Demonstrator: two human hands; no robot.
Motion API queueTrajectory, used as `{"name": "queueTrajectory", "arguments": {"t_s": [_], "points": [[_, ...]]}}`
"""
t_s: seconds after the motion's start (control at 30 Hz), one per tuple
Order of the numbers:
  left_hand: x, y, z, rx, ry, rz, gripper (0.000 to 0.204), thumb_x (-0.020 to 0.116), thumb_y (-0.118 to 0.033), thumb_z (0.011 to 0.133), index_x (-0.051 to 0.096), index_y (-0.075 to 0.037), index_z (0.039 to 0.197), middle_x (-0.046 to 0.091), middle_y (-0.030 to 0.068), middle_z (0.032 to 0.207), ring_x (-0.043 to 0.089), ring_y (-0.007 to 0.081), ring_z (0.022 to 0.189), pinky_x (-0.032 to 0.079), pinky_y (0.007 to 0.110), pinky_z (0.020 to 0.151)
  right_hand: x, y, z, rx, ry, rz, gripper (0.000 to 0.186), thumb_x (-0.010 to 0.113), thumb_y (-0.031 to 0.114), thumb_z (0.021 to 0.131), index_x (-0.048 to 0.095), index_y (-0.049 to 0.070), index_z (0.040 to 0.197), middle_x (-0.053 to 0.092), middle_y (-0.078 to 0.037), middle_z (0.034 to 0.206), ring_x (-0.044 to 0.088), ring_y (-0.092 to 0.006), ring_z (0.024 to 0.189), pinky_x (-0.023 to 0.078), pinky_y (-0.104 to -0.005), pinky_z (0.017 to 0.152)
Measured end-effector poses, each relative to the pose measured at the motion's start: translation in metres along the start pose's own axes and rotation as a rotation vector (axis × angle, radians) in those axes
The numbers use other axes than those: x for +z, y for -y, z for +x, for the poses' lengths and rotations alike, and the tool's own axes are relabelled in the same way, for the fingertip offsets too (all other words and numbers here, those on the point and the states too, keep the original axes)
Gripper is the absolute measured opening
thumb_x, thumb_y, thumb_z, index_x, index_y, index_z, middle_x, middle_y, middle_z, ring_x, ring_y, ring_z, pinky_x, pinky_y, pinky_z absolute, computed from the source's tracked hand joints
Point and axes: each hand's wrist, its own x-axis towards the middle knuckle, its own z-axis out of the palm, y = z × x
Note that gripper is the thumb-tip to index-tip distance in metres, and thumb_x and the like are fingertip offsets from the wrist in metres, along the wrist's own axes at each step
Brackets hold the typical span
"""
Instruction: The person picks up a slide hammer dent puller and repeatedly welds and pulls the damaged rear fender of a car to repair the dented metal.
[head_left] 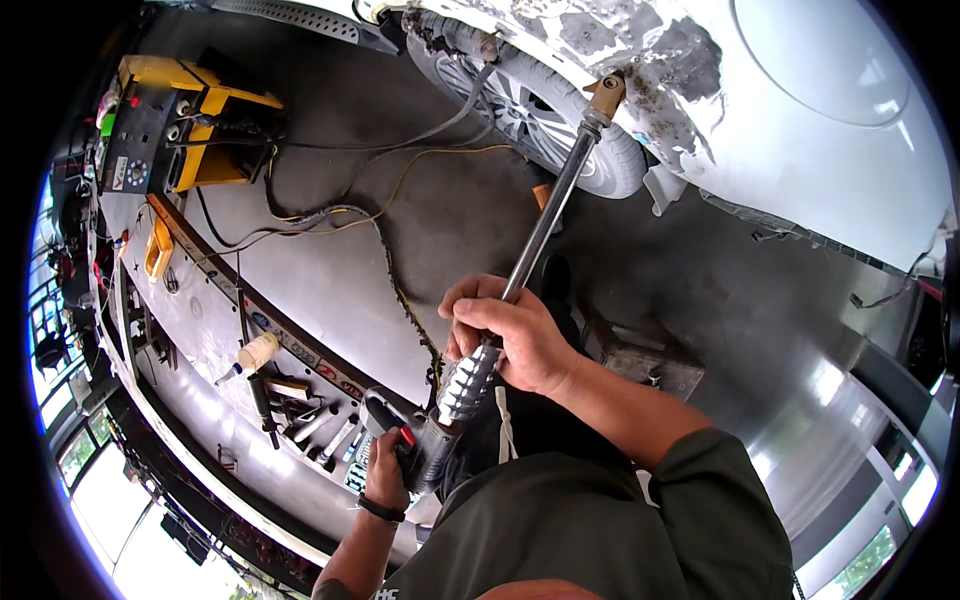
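Note:
A long slide-hammer dent puller (552, 215) runs diagonally from my waist up to a white car's panel (830, 150). Its brass-coloured tip (606, 97) meets the panel beside the wheel arch, at the edge of a patch stripped to bare, dark metal (680, 65). My left hand (385, 482) is closed around the black pistol-like handle, close to its red trigger (407, 436). Higher up, my right hand (525, 338) wraps round the chrome rod, just above the ribbed silver grip (468, 385). Below the tip, the wheel (530, 115) stands partly under the arch.
At the left sits a yellow-and-black machine (150, 130) with cables (385, 210) trailing across the floor toward me. A long bench (200, 310) carries a bottle (258, 350) and several hand tools (320, 425). A low box-like stool (650, 360) stands right of my legs.

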Motion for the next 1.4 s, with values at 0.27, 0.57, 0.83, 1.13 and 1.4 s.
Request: {"name": "queueTrajectory", "arguments": {"t_s": [0.27, 0.57, 0.83, 1.13, 1.4], "points": [[0.025, -0.039, -0.024, 0.140, -0.067, 0.252, 0.022, 0.055, -0.015, 0.099, 0.058, -0.006, 0.119, 0.057, 0.0109, 0.107, 0.059, 0.0230, 0.094, 0.050, 0.035, 0.083, -0.001, 0.003, -0.003, 0.008, 0.032, 0.053, 0.014, 0.063, 0.015, 0.094, 0.066, 0.002, 0.097, 0.062, -0.004, 0.067, 0.063, -0.0154, 0.066, 0.053, -0.0311, 0.069], [-0.012, 0.022, -0.036, 0.303, -0.110, 0.645, 0.044, 0.062, 0.000, 0.087, 0.055, -0.012, 0.128, 0.055, 0.0203, 0.098, 0.060, 0.0379, 0.092, 0.049, 0.042, 0.080, -0.010, 0.009, -0.013, 0.162, -0.036, 0.081, 0.016, 0.061, 0.015, 0.093, 0.064, 0.000, 0.099, 0.061, -0.006, 0.069, 0.063, -0.0214, 0.074, 0.051, -0.0356, 0.077], [0.052, -0.013, -0.060, 0.518, -0.175, 1.154, 0.026, 0.061, -0.027, 0.095, 0.064, -0.005, 0.110, 0.064, 0.0073, 0.096, 0.063, 0.0193, 0.088, 0.050, 0.033, 0.079, -0.018, 0.017, -0.019, 0.161, -0.073, -0.001, 0.012, 0.062, 0.015, 0.093, 0.065, 0.003, 0.095, 0.062, -0.004, 0.073, 0.064, -0.0157, 0.068, 0.052, -0.0293, 0.067], [0.071, -0.010, -0.048, 0.058, -0.211, 0.453, 0.032, 0.065, -0.021, 0.092, 0.061, -0.003, 0.118, 0.063, 0.0119, 0.100, 0.061, 0.0234, 0.085, 0.050, 0.035, 0.085, -0.017, 0.014, -0.019, 0.109, -0.085, 0.018, 0.010, 0.064, 0.013, 0.092, 0.065, 0.004, 0.096, 0.062, -0.003, 0.077, 0.061, -0.0123, 0.066, 0.054, -0.0306, 0.071], [0.075, -0.019, -0.046, -0.060, -0.285, 0.389, 0.029, 0.059, -0.026, 0.097, 0.063, 0.000, 0.109, 0.057, 0.0111, 0.097, 0.059, 0.0215, 0.087, 0.049, 0.034, 0.078, -0.013, 0.014, -0.019, 0.124, -0.096, 0.005, 0.011, 0.065, 0.013, 0.092, 0.065, 0.004, 0.096, 0.061, -0.004, 0.074, 0.061, -0.0127, 0.066, 0.055, -0.0320, 0.071]]}}
